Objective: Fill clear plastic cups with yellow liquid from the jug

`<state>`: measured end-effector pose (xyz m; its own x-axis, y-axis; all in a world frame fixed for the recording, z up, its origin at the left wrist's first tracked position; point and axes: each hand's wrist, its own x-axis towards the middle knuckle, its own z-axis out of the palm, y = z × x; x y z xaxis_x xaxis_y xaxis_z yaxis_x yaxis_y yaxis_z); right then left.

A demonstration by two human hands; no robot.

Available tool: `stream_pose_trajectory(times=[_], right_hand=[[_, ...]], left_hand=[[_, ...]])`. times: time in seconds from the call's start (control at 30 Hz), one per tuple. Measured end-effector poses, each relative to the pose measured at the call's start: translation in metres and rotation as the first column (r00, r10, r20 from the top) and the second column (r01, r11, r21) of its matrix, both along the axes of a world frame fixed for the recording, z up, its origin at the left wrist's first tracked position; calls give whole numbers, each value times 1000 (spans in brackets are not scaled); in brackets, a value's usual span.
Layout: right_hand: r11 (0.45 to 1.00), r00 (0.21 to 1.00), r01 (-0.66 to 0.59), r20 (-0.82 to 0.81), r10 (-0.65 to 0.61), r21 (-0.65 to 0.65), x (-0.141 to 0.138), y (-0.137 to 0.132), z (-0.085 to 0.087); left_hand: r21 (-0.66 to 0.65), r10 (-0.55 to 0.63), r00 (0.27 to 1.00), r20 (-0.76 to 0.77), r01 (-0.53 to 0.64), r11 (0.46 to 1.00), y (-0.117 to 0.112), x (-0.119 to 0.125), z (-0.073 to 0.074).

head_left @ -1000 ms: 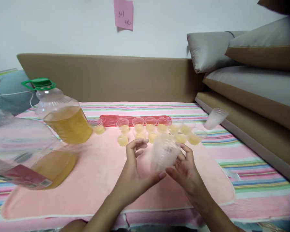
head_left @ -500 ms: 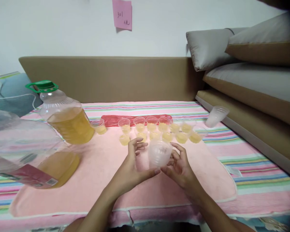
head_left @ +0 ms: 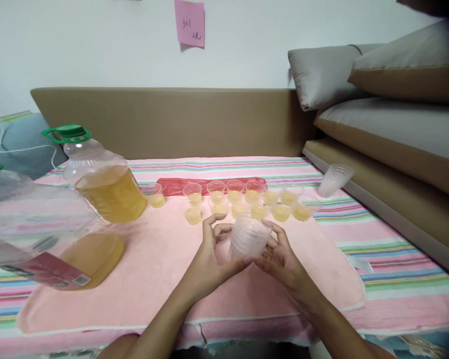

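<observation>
A stack of clear plastic cups (head_left: 249, 235) is held between my two hands, above the pink mat (head_left: 153, 279). My left hand (head_left: 219, 254) curves round the stack's left side, with the thumb under its near end. My right hand (head_left: 279, 252) grips it from the right, fingers bent and partly hidden behind the cups. Just beyond stand several clear plastic cups (head_left: 280, 213) part-filled with yellow liquid, in two rough rows. One more such cup (head_left: 157, 197) stands apart on the left, beside a large jug (head_left: 112, 192) of yellow liquid with a green cap.
A second large jug (head_left: 93, 262) is at the near left. Another stack of cups (head_left: 335, 180) leans on the striped cloth (head_left: 389, 264) at the right, by the grey cushions (head_left: 396, 122). A red plastic bag (head_left: 172, 187) lies behind the filled cups.
The stack has tilted a little to the right, its open end now turned more toward the right. My hands have shifted slightly right with it. The filled cups and jugs stay put.
</observation>
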<state>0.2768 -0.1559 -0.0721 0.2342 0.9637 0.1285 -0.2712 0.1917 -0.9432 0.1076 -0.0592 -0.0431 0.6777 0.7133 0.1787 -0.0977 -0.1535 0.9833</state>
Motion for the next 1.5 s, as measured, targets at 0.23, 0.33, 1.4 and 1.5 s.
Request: stream_pose_trajectory(times=[0.23, 0.33, 1.4, 1.5], right_hand=[[993, 991, 33, 123, -46, 111, 21, 0, -11], [980, 973, 119, 179, -147, 159, 31, -2, -9], [975, 981, 33, 182, -74, 220, 29, -6, 3], [972, 982, 36, 174, -79, 234, 29, -6, 3]], left_hand=[[220, 83, 992, -94, -61, 974, 0, -3, -2], [459, 157, 974, -162, -66, 886, 0, -8, -2], [726, 93, 963, -252, 124, 677, -6, -10, 10], [723, 87, 963, -256, 131, 678, -6, -10, 10]])
